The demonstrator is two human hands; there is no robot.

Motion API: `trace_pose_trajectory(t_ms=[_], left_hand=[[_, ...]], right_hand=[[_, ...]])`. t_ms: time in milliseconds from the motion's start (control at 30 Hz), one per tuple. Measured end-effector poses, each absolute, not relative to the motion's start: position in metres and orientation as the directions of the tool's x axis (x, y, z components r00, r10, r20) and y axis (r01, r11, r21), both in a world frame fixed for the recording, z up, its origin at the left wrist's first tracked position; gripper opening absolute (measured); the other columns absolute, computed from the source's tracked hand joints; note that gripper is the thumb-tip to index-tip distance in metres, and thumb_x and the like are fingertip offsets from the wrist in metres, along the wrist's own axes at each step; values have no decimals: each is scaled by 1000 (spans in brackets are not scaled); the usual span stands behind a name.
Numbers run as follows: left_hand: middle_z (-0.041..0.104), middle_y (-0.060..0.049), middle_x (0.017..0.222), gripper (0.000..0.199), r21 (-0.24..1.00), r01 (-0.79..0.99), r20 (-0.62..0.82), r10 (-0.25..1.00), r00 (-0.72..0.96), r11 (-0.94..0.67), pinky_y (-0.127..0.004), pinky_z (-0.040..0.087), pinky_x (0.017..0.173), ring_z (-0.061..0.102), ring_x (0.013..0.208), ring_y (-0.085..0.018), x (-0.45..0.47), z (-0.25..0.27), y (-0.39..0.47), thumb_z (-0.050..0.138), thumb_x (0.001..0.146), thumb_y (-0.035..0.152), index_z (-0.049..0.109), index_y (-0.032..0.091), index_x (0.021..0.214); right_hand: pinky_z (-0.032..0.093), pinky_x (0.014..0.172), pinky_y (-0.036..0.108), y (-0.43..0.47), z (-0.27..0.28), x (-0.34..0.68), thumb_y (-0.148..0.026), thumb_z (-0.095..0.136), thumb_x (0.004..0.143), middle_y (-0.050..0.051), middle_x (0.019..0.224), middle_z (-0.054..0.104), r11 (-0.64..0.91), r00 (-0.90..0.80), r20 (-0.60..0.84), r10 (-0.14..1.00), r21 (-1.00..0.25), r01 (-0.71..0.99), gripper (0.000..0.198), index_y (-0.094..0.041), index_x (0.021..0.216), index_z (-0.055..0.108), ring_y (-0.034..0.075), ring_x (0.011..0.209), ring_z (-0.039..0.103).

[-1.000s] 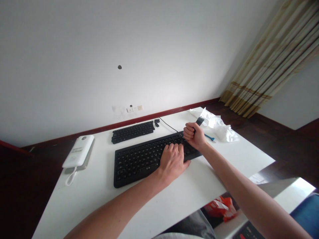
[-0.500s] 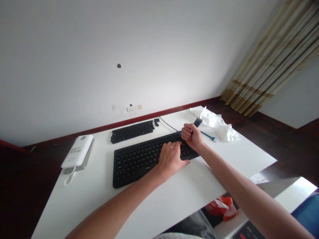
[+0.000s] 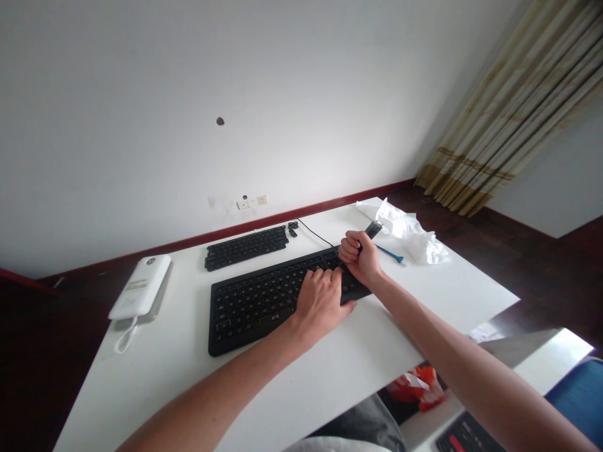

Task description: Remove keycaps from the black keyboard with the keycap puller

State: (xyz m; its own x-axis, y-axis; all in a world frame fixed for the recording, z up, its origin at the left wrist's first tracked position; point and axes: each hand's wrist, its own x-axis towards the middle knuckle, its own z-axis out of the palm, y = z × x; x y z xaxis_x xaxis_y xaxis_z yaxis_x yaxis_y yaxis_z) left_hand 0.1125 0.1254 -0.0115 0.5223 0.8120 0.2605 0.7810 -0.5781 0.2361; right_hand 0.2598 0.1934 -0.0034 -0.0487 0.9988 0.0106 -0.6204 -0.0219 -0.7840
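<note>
A black keyboard (image 3: 254,314) lies on the white table, its key positions showing small pale centres, as if bare of caps. My left hand (image 3: 320,298) rests flat over its right half, fingers extended on top and thumb out at the near edge. Just right of it, my right hand (image 3: 360,257) is closed in a fist around a dark tool (image 3: 374,230), whose upper end sticks out above the fist. The tool's lower end is hidden by the hands, so its kind is unclear. Behind the keyboard sits a block of black keycaps (image 3: 247,248), with several loose keycaps (image 3: 293,229) beside it.
A white power bank (image 3: 141,287) with a loop strap lies at the table's left. A blue tool (image 3: 390,254) and a crumpled white plastic bag (image 3: 414,235) are at the right. A thin cable (image 3: 316,233) runs behind the keyboard. Below the front edge is a red bag (image 3: 419,388).
The whole view has shifted slightly, with the scene moving a little left. Both hands keep nearly the same pose on the keyboard, and the fist still grips the dark tool.
</note>
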Motion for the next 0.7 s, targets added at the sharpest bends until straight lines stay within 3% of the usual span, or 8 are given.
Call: trace_pose_trajectory(t_ms=[133, 300, 500, 567, 700], left_hand=[[71, -8, 107, 62, 260, 777, 257, 817, 517, -573, -42, 47, 91, 65, 100, -29, 107, -8, 133, 74, 86, 59, 60, 17, 130], [68, -11, 110, 67, 139, 787, 272, 788, 553, -601, -43, 45, 91, 62, 102, -30, 100, -6, 140, 67, 91, 61, 57, 18, 142], [68, -15, 110, 76, 105, 808, 284, 796, 534, -579, -45, 44, 90, 60, 101, -31, 100, -8, 142, 61, 92, 67, 56, 10, 141], [68, -13, 109, 71, 115, 802, 300, 790, 535, -587, -44, 44, 90, 60, 101, -30, 101, -7, 140, 66, 90, 64, 58, 11, 138], [69, -8, 105, 40, 169, 767, 306, 772, 557, -620, -42, 45, 90, 61, 99, -27, 105, -6, 137, 73, 90, 48, 66, 20, 118]], right_hand=[[20, 35, 22, 195, 1, 264, -25, 63, 81, -8, 52, 18, 32, 14, 29, 999, -784, -620, 46, -23, 61, 22, 9, 44, 12], [21, 35, 21, 197, 5, 273, -25, 63, 81, -8, 53, 18, 83, 56, 61, 997, -772, -631, 46, -23, 62, 21, 9, 44, 12], [18, 35, 21, 198, 6, 275, -24, 63, 81, -8, 52, 19, 69, 44, 53, 998, -759, -647, 45, -23, 62, 22, 8, 44, 12], [18, 35, 21, 198, 6, 275, -25, 63, 81, -8, 51, 19, 53, 31, 44, 999, -754, -655, 45, -23, 62, 22, 8, 44, 11], [18, 34, 21, 199, 4, 276, -28, 63, 83, -9, 51, 18, 9, 0, 12, 1000, -749, -663, 47, -23, 63, 21, 8, 44, 11]])
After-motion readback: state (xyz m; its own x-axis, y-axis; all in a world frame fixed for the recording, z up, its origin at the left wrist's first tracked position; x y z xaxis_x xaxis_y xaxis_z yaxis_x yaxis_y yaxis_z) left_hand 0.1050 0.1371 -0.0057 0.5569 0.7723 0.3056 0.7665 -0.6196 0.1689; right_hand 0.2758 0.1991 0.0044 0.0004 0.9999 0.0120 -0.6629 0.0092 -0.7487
